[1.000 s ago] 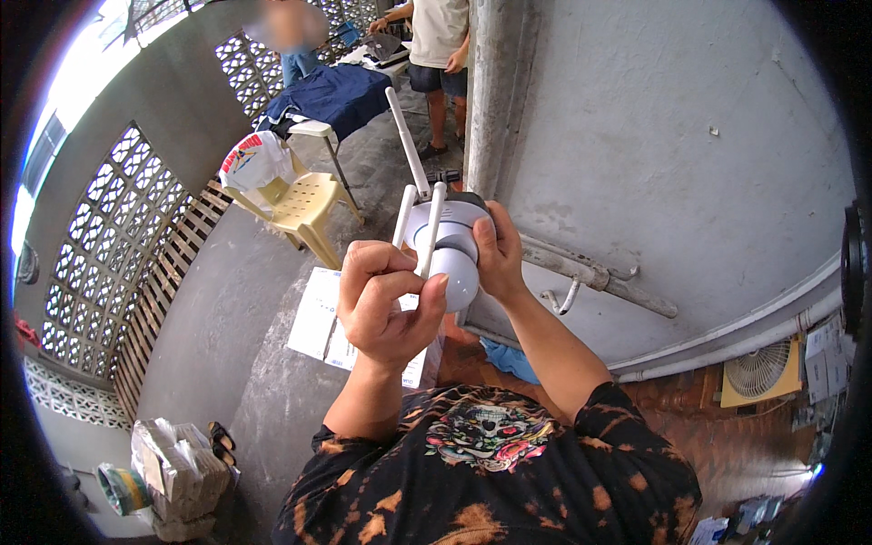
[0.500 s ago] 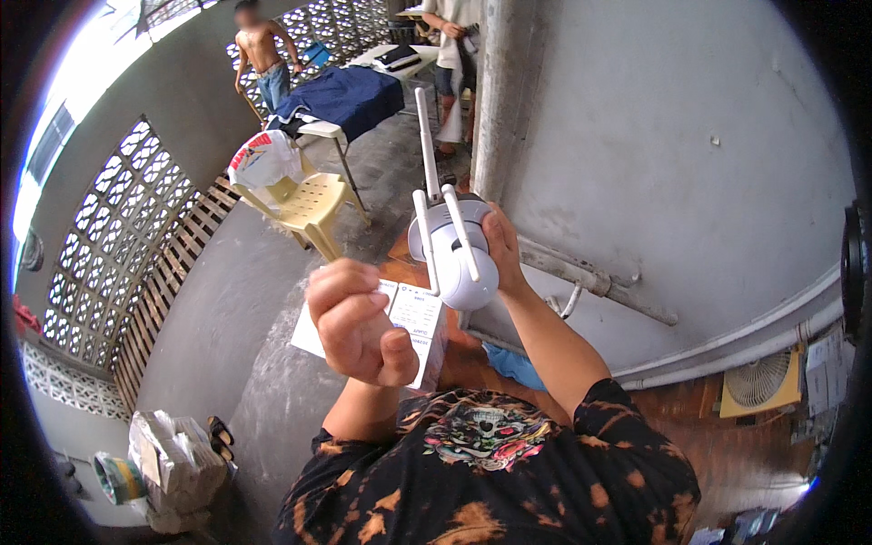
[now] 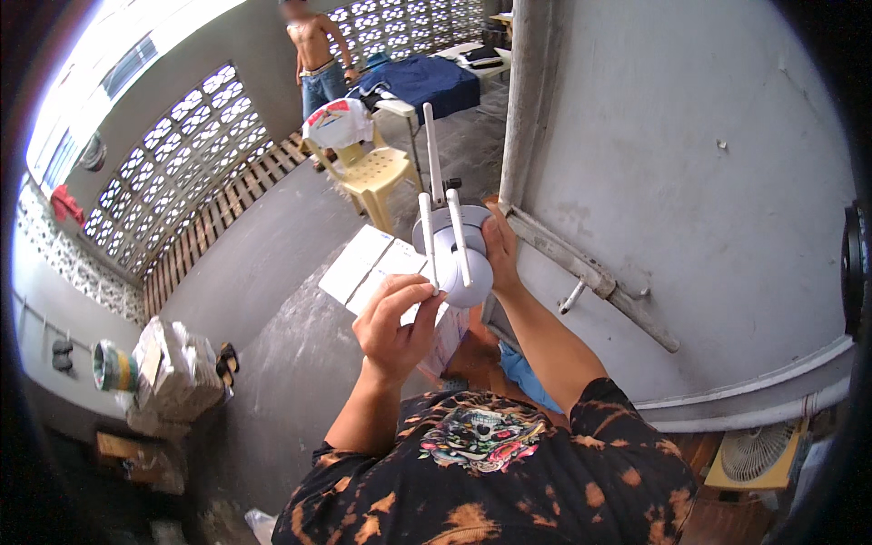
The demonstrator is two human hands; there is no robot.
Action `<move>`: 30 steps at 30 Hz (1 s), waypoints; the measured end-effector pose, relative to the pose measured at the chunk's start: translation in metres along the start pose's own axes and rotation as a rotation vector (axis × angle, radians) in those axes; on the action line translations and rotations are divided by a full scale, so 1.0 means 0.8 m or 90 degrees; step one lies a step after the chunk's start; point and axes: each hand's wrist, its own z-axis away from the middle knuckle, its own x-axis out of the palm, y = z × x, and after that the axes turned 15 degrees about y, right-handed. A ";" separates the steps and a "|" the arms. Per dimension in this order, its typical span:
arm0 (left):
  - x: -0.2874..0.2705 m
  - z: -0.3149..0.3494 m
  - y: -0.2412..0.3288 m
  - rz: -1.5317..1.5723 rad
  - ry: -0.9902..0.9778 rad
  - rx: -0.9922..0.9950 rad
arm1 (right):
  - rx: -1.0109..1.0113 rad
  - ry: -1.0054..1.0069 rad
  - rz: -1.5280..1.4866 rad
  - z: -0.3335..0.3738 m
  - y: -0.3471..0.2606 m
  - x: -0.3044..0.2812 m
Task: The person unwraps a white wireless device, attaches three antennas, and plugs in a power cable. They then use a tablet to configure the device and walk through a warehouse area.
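Observation:
A white, round-bodied security camera (image 3: 465, 272) with three upright white antennas is held up in front of my chest. My right hand (image 3: 500, 250) grips it along the right side, thumb on the body. At its lower left, the thumb and fingertips of my left hand (image 3: 397, 329) are pinched together at the tip of the left antenna (image 3: 428, 241). Behind my left hand, a white printed sheet or flat box (image 3: 371, 263) with dark fold lines is partly covered; what supports it is hidden.
A grey metal door (image 3: 663, 182) with a pipe-like bolt (image 3: 590, 277) stands close on my right. Ahead are a yellow plastic chair (image 3: 372, 173), a table under dark blue cloth (image 3: 422, 86) and a shirtless person (image 3: 316, 54). Wrapped stacks (image 3: 177, 368) and a fan (image 3: 756, 452) lie lower down.
My left hand has come from in front of the printed sheet to the left antenna's tip, fingers now pinched there. The view has turned right; the second person has left it.

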 end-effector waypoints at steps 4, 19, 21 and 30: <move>-0.017 0.024 0.057 -0.080 0.031 -0.034 | 0.017 -0.066 -0.036 0.032 -0.021 0.003; -0.112 0.167 0.197 -0.223 0.140 -0.421 | 0.151 -0.227 -0.154 0.115 -0.059 0.080; -0.122 0.183 0.209 -0.265 0.138 -0.436 | 0.125 -0.241 -0.139 0.122 -0.070 0.084; -0.156 0.207 0.287 -0.324 0.152 -0.416 | 0.176 -0.307 -0.232 0.184 -0.128 0.109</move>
